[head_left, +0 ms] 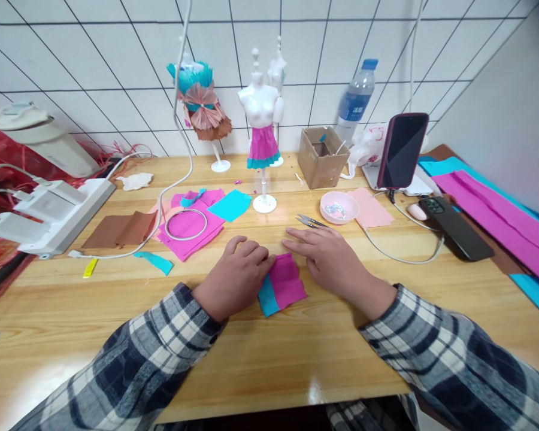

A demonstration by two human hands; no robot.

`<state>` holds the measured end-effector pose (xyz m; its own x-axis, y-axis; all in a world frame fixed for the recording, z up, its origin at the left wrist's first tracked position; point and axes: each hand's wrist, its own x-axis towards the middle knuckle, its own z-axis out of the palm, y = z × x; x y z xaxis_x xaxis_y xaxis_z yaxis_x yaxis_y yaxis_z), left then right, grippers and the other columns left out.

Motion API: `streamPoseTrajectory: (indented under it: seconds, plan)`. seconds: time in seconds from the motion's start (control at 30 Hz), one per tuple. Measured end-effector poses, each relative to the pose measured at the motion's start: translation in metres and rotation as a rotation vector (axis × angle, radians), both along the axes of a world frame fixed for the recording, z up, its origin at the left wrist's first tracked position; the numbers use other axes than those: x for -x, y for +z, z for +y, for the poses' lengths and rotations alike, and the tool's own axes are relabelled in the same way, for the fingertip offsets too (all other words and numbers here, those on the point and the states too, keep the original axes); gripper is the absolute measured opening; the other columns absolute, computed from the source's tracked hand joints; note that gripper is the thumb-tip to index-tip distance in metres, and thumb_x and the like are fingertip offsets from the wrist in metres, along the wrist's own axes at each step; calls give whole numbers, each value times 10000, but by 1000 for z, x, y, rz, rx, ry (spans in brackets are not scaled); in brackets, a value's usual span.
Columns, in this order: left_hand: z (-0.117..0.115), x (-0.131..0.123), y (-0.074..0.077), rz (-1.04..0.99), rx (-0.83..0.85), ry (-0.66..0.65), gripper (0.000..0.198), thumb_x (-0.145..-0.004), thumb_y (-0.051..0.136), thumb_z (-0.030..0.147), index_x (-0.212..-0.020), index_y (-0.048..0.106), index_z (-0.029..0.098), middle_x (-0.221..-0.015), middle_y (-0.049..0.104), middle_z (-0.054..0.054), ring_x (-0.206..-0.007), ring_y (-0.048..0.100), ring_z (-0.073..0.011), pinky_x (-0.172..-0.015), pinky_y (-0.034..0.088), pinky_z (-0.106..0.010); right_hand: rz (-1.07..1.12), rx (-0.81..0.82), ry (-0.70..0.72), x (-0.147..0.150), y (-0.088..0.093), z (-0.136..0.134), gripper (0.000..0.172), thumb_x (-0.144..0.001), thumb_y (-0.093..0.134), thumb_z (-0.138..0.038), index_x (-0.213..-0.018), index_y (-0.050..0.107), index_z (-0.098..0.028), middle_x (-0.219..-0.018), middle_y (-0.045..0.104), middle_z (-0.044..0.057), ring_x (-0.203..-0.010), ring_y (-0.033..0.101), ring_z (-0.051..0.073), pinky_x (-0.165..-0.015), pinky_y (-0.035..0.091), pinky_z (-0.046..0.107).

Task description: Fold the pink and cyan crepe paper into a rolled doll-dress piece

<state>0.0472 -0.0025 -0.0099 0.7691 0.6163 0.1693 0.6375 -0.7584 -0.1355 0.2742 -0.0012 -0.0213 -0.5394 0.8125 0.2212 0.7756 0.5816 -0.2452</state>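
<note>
A small piece of magenta crepe paper (288, 278) with a blue strip along its left side lies flat on the table. My left hand (236, 276) rests over its upper left edge, fingers bent and thumb and forefinger pressed at the paper; what the fingertips do underneath is hidden. On the other side my right hand (332, 258) is open, fingers stretched to the left just above the paper's top right corner, holding nothing. Small thread snips (309, 221) lie just beyond those fingers. A white mannequin (258, 105) farther back wears a magenta skirt with a blue hem.
Left are magenta sheets (193, 234), a blue sheet (230, 205), brown paper (119, 230), a looped cable and a power strip (72, 221). A pink bowl (340, 208), cardboard box (323, 158), standing phone (403, 149) and black phone (458, 230) are right. Long paper strips (498, 215) line the right edge.
</note>
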Motion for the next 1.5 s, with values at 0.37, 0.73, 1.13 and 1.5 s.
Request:
streamPoseTrajectory:
  seconds: [0.37, 0.73, 1.13, 1.5]
  plan:
    - [-8, 8, -1, -10, -1, 73, 241, -909, 540, 200, -1121, 655, 210, -934, 665, -54, -893, 561, -232, -905, 372, -450, -139, 5, 12, 8, -5, -5, 391, -875, 540, -153, -1177, 686, -355, -1486, 470, -24, -1326, 441, 304, -1088, 252, 585]
    - [-13, 24, 3, -38, 12, 168, 242, -934, 524, 303, -1114, 683, 279, -1049, 689, -51, -990, 585, -279, -939, 337, -549, -73, 93, 2, 2, -2, -1, 425, -870, 517, -131, -1161, 693, -385, -1486, 472, -22, -1309, 462, 282, -1091, 246, 589]
    - [-1, 27, 1, -206, 132, 197, 196, -931, 549, 326, -968, 741, 315, -993, 700, -31, -963, 589, -235, -988, 286, -553, 187, 185, -169, 11, -9, 15, 96, -822, 668, -274, -879, 729, -229, -863, 672, 37, -895, 610, 206, -820, 434, 353]
    - [-2, 23, 1, -238, 107, 213, 233, -951, 501, 322, -1067, 699, 279, -971, 696, -33, -970, 589, -239, -1036, 249, -563, 150, 203, -168, 18, -5, 10, 48, -796, 697, -208, -752, 690, -226, -758, 663, -7, -757, 590, 164, -688, 375, 301]
